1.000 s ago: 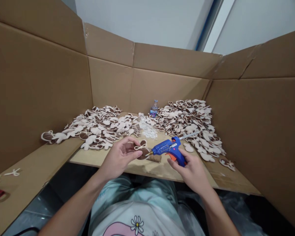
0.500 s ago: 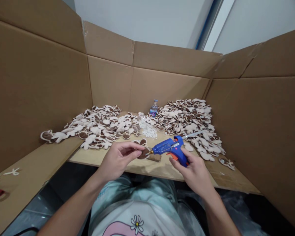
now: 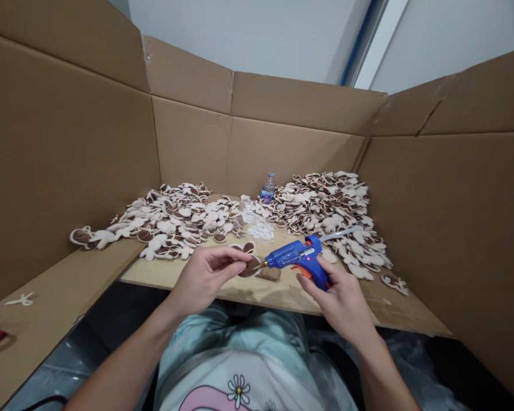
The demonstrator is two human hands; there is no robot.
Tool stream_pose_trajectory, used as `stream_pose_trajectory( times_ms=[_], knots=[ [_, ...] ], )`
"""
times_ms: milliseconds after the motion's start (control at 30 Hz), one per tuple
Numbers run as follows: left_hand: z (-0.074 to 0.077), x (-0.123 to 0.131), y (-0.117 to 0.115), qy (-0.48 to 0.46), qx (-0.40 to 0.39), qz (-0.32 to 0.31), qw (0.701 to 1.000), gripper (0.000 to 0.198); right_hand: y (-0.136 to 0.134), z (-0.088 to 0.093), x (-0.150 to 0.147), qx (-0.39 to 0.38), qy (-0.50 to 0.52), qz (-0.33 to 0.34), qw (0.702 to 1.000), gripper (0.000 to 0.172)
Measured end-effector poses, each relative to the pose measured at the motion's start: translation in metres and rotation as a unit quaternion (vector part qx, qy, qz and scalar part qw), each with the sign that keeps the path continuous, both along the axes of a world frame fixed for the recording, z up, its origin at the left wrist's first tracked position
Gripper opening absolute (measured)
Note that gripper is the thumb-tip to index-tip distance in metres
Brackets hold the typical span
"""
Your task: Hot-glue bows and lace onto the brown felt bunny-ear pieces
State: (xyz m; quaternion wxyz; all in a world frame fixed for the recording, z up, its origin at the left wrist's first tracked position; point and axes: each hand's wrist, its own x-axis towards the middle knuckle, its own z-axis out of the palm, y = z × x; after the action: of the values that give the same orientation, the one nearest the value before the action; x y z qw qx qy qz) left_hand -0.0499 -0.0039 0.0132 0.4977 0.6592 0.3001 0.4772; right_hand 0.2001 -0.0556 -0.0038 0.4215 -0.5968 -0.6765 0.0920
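Observation:
My left hand [image 3: 205,275] pinches a small brown and cream felt piece [image 3: 249,265] just above the cardboard work surface [image 3: 257,288]. In my right hand [image 3: 339,298] is a blue hot glue gun [image 3: 297,258] with an orange trigger. Its nozzle tip touches the felt piece from the right. A clear glue stick juts from the back of the gun.
Two large heaps of brown and cream felt pieces lie behind, one on the left [image 3: 171,220], one on the right [image 3: 332,214]. A small water bottle [image 3: 268,189] stands between them near a pile of white bits [image 3: 259,226]. Tall cardboard walls [image 3: 64,154] enclose the space.
My left thumb has closed down over the felt piece. The glue gun has lifted slightly and stays with its nozzle on the piece.

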Motion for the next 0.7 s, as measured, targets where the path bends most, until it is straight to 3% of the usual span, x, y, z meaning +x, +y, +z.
stream_pose_trajectory(
  times_ms=[533, 700],
  knots=[
    [0.0044, -0.0006, -0.0017, -0.006, 0.01, 0.003, 1.0, 0.009, -0.0017, 0.0033, 0.0, 0.044, -0.036, -0.027, 0.998, 0.024],
    [0.0043, -0.002, 0.0, 0.019, 0.016, 0.024, 0.999, 0.01, 0.0037, 0.0042, 0.0076, 0.047, -0.071, -0.072, 0.994, 0.024]
  ],
)
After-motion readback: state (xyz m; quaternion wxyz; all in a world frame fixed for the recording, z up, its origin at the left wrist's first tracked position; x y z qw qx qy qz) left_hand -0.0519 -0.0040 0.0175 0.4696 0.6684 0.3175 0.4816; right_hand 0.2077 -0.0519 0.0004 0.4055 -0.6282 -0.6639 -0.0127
